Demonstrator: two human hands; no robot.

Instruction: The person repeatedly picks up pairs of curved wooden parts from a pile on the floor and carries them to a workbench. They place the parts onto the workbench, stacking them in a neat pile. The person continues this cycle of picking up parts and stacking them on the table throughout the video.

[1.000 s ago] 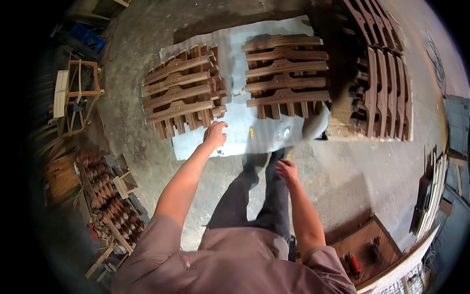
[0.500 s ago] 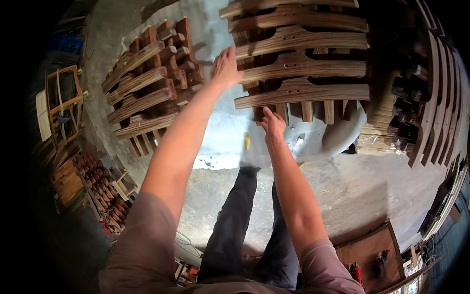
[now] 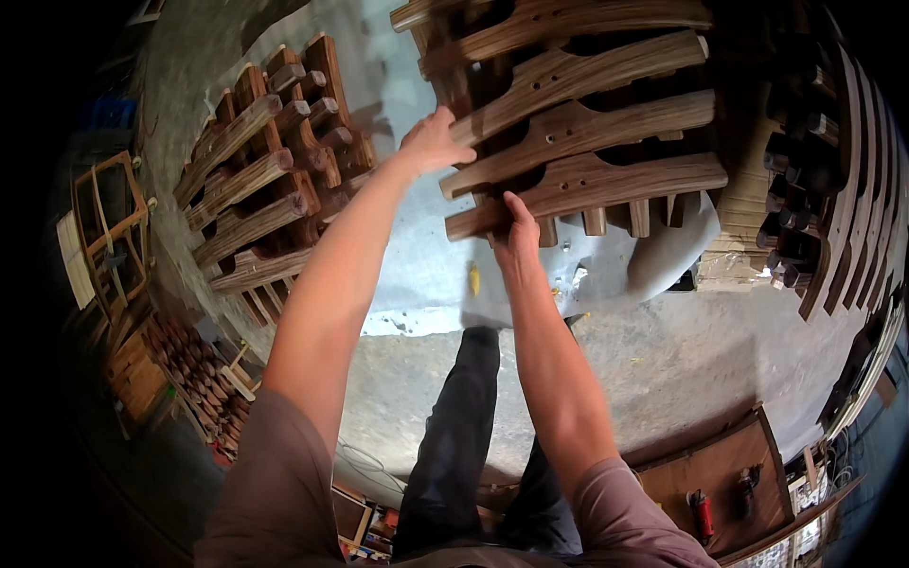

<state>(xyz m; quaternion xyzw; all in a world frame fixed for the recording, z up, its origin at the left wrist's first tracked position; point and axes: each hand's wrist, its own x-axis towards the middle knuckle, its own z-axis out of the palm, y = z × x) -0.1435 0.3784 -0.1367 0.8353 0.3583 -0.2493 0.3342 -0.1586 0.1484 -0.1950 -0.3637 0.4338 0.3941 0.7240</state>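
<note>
Curved, dark-brown wooden rails with small drilled holes lie in a stack on a pale sheet ahead of me. My right hand (image 3: 517,232) grips the left part of the nearest rail (image 3: 606,186), its thumb on the upper face and its fingers hidden underneath. My left hand (image 3: 436,145) is closed at the left end of a farther rail (image 3: 578,83), the thumb on the near side and the fingertips partly out of sight. Between these two lies another rail (image 3: 615,123). Short wooden pieces (image 3: 594,221) stick out toward me from under the stack.
A second stack of brown wooden parts (image 3: 241,204) stands to the left. More curved rails (image 3: 857,189) stand at the right beside cardboard (image 3: 734,227). A yellow scrap (image 3: 474,279) lies on the pale sheet (image 3: 407,293). A red-handled tool (image 3: 701,516) rests on a brown board at lower right.
My right hand has moved slightly left and now grips the nearest rail. The rails have turned, their left ends coming nearer to me. My left hand has shifted a little along with them.
</note>
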